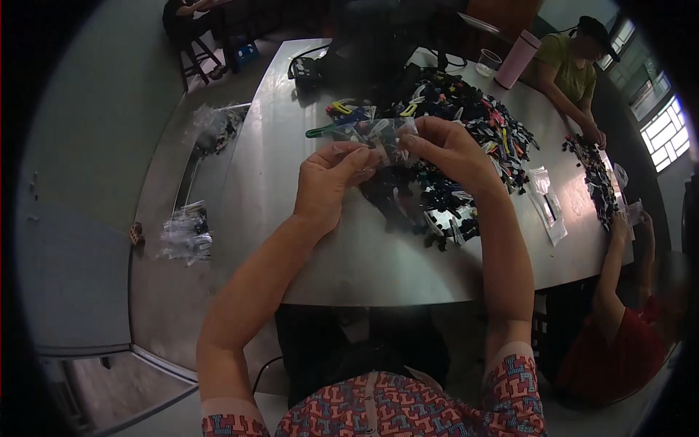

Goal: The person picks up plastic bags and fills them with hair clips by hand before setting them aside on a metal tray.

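A clear plastic bag [386, 138] with small mixed pieces inside is stretched between my two hands above the metal table. My left hand [333, 175] pinches its lower left side between thumb and fingers. At its upper right edge, my right hand [450, 151] grips the plastic with thumb and forefinger. A green clip-like piece [320, 132] shows just past the bag's left end. Behind and below my hands spreads a large pile of small dark and coloured pieces [466, 109], with yellow, red and white ones among the black.
A flat clear packet [546, 204] lies right of the pile. Farther back stand a pink bottle [518, 60] and a clear cup [488, 63]. Two people work at a smaller pile [598, 186] along the right edge. Filled bags [188, 233] lie low on the left.
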`<state>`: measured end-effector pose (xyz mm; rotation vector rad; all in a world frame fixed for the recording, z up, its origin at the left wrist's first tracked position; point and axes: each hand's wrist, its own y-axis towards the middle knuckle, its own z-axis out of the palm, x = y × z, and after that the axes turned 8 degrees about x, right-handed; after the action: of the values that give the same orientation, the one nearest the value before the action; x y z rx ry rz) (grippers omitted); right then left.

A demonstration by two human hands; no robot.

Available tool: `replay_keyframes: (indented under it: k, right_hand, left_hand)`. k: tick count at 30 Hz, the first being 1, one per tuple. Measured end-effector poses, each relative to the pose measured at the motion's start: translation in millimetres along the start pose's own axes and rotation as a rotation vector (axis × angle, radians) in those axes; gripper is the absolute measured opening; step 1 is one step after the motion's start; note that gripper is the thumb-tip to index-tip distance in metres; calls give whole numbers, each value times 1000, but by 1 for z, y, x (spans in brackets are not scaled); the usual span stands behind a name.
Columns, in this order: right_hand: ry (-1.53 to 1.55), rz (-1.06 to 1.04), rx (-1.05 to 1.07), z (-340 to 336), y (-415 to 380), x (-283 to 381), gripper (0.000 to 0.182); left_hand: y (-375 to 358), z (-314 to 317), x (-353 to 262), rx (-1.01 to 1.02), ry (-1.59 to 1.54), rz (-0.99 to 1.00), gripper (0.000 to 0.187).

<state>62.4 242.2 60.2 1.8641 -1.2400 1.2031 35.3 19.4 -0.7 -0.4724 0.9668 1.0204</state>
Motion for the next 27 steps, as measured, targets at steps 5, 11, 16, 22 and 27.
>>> replay_keyframes:
  k: [5, 11, 16, 22, 27]
  right_hand:
    - [211, -113, -172, 12, -8, -18, 20]
    - [226, -157, -288, 21, -3, -26, 16]
    - [290, -153, -321, 24, -4, -23, 14]
    - [329, -173, -287, 20, -5, -21, 14]
    - [253, -122, -246, 19, -6, -22, 11]
  left_hand:
    - [2, 0, 1, 29, 32, -8, 13]
    - [3, 1, 4, 88, 48, 8, 13]
    - [3, 2, 4, 74, 66, 3, 13]
    - [3, 0, 4, 36, 94, 12, 12]
    - [1, 2, 5, 38, 127, 59, 12]
